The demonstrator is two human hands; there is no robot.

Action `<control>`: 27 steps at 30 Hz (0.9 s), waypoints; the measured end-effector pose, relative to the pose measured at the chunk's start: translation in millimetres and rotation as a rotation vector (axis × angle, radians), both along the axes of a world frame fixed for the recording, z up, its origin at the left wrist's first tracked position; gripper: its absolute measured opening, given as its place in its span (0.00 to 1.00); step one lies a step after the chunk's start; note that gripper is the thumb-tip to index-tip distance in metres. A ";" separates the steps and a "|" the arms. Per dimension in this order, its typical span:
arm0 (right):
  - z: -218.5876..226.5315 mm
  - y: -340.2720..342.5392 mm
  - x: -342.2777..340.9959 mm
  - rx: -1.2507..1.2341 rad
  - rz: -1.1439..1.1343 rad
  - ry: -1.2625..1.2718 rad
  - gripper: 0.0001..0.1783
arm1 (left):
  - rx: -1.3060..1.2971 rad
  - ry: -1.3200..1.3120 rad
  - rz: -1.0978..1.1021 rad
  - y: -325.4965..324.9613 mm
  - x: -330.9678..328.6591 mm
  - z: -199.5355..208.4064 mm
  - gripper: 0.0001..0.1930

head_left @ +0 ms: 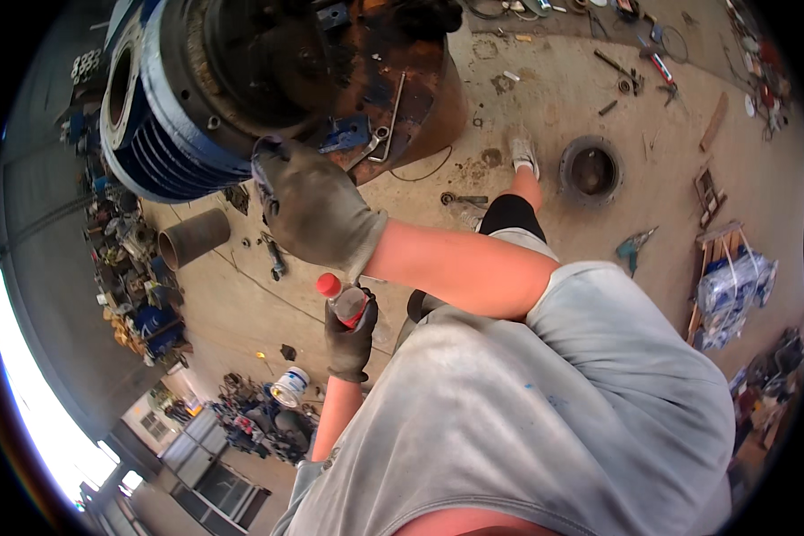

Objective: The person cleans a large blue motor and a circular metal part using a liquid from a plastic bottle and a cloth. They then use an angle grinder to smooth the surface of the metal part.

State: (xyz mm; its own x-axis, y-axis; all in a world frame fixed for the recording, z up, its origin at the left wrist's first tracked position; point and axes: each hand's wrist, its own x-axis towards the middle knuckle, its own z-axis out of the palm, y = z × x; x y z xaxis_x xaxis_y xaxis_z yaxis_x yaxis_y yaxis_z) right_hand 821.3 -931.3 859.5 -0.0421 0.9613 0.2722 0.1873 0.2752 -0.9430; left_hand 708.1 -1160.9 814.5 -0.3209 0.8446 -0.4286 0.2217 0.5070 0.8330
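So my left hand (348, 344) is wrapping shut around a small bottle (347, 304) with a red cap. I'm holding it upright and low, just in front of my chest, probably so nothing dribbles out and the cap end is pointing up toward the work. The glove is covering most of the bottle, so only the cap and shoulder are showing. My right hand (317, 210), also in a grubby glove, is reaching out above it and pressing against the rim of the big blue ribbed housing (165, 152). The fingers are curling around something bluish at the edge, but I honestly can't tell whether I'm actually gripping it or just bracing there. My guess is bracing, since I'm leaning over quite a bit. The housing is lying on its side on a rusty round surface (438, 107), which puts the open end about where my arms are reaching. A couple of wrenches (389, 121) are lying on that rusty top, just beside my right hand, so close enough to grab. Further out, a short pipe section (192, 237) is lying on the concrete floor (545, 98) below the housing. A dark metal ring (591, 170) is sitting near my shoe (523, 154), and a teal power drill (634, 246) is lying well off to my right. A white bucket (290, 386) is standing over by the scrap pile.
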 end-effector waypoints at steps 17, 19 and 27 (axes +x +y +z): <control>-155.3 38.9 15.0 0.071 -0.018 -0.319 0.25 | -0.107 0.158 -0.077 -8.8 -34.9 -4.5 0.22; -148.7 31.6 4.6 0.148 -0.156 -0.289 0.25 | -0.117 0.123 -0.064 -7.2 -32.6 -5.3 0.21; -30.2 19.2 -10.2 0.282 -0.135 0.035 0.22 | -0.112 0.062 -0.085 12.2 -26.5 -3.5 0.19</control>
State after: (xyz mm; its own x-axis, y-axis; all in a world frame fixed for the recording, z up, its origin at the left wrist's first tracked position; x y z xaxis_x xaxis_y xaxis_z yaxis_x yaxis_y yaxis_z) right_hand 811.2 -912.1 829.4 0.0947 0.8442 0.5276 0.2088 0.5013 -0.8397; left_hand 681.6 -1148.6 811.0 -0.2791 0.8180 -0.5030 0.3173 0.5730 0.7557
